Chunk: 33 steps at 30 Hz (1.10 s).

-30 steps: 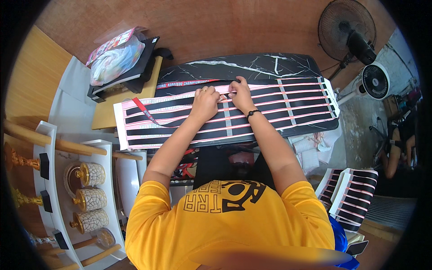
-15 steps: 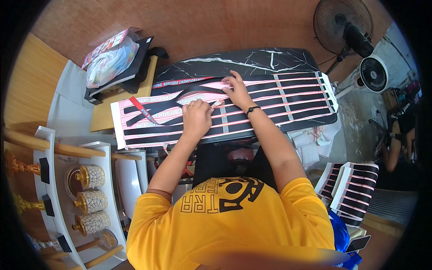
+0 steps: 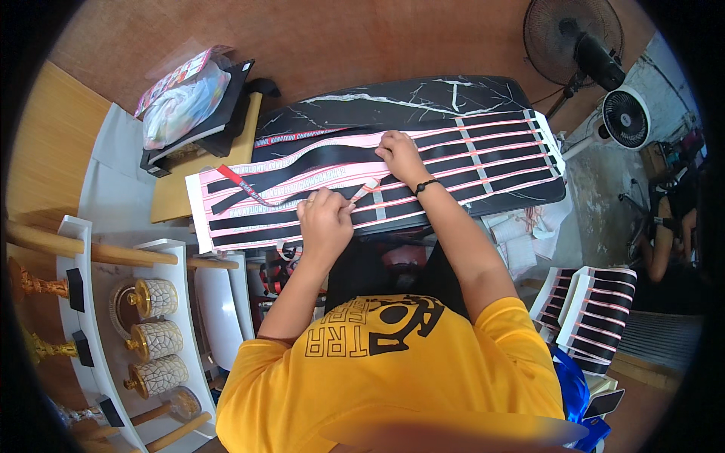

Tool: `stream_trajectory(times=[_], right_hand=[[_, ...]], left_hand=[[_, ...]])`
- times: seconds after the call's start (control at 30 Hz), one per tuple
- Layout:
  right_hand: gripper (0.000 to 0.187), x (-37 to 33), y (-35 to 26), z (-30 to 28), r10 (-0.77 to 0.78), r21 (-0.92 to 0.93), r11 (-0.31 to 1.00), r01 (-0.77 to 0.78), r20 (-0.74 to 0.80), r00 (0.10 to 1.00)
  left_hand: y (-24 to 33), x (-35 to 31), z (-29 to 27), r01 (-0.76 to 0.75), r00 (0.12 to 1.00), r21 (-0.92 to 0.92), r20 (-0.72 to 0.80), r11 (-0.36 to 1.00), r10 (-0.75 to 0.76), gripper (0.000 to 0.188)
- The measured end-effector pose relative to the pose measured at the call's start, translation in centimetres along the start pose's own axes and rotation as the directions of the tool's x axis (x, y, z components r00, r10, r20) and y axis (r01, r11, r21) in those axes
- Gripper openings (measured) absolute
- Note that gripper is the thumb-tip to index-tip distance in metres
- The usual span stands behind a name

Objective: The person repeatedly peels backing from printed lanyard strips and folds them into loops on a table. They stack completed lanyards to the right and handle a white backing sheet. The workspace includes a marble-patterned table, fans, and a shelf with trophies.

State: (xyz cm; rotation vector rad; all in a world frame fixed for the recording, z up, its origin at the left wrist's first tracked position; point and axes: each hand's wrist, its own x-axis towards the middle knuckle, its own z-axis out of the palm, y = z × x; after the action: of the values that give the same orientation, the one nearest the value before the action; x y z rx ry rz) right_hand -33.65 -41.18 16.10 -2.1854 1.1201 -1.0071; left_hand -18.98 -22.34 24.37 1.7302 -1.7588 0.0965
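Observation:
A long sheet with rows of black ribbon and pink printed strips lies across the black marble-patterned table. My right hand, with a dark beaded bracelet on its wrist, pinches a loose black ribbon that runs leftward over the sheet. Closer to the near edge, my left hand has its fingers closed on a narrow ribbon; its red-tipped end stretches out to the left. A small pink-and-white curled tab sticks up between the hands. My fingers hide the gripped parts.
A red-lettered ribbon lies along the far side. At the left are a bagged bundle on a wooden stand and a white shelf with gold-lidded jars. Two fans stand at the right, with another ribbon sheet nearer me.
My left hand has moved slightly left and toward me. My right fingers have drawn together. The black ribbon that crossed over the sheet now lies straighter along its length.

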Motion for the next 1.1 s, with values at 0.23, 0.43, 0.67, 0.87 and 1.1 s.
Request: stream_trajectory(times=[0.23,0.43,0.67,0.87,1.1], right_hand=[[0.012,-2.4,-1.8,-2.9,-0.201,0.051,0.978,0.200,0.007,0.980],[0.011,-4.3,-1.5,-1.9,-0.111,-0.138,0.983,0.120,0.074,0.991],[0.012,-3.1,-0.4,-1.0,-0.081,-0.167,0.983,0.078,-0.006,0.997],[0.013,-3.5,-0.7,-1.0,-0.106,-0.159,0.983,0.097,-0.044,0.993],[0.014,-3.6,-0.8,-0.9,-0.067,-0.151,0.987,0.060,-0.041,0.997]], left_hand=[[-1.2,0.8,0.5,0.149,0.989,-0.005,-0.009,0.989,-0.149,0.010],[-0.7,0.4,-0.5,0.057,0.998,-0.013,0.028,0.998,-0.056,0.012],[2.7,-3.6,-4.6,0.011,0.996,-0.105,0.089,0.994,-0.001,0.011],[-0.4,-1.1,1.4,0.148,0.986,0.144,0.058,0.978,-0.158,0.036],[-1.8,-0.2,3.9,0.202,0.964,0.139,0.147,0.969,-0.222,0.023]])
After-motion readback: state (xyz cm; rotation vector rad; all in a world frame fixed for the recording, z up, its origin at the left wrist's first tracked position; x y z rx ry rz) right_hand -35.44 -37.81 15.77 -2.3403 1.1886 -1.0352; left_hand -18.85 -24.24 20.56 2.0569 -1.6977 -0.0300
